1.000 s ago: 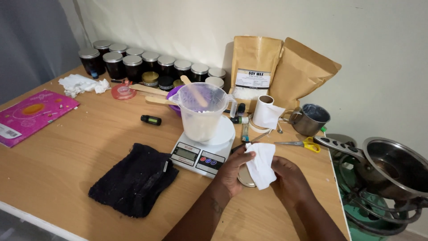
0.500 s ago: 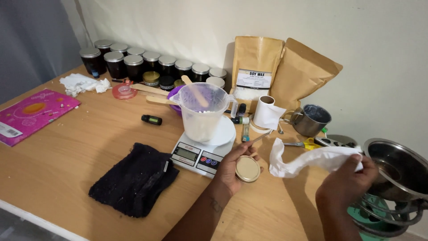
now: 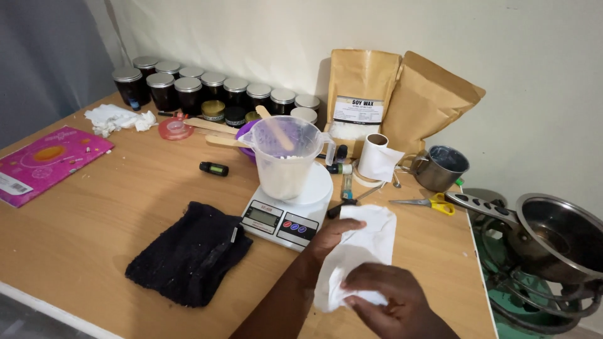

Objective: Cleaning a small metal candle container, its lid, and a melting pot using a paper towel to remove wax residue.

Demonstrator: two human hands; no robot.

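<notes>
Both hands are gripping a white paper towel [image 3: 361,248] just right of the kitchen scale [image 3: 286,213] on the counter [image 3: 113,207]. The left hand [image 3: 333,233] is closing under its upper part, while the right hand [image 3: 386,301] is pinching its lower end. A black cloth [image 3: 188,251] is lying left of the scale.

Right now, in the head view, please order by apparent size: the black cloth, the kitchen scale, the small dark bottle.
1. black cloth, largest
2. kitchen scale
3. small dark bottle, smallest; it lies farther from the camera, but the gap is plain.
</notes>
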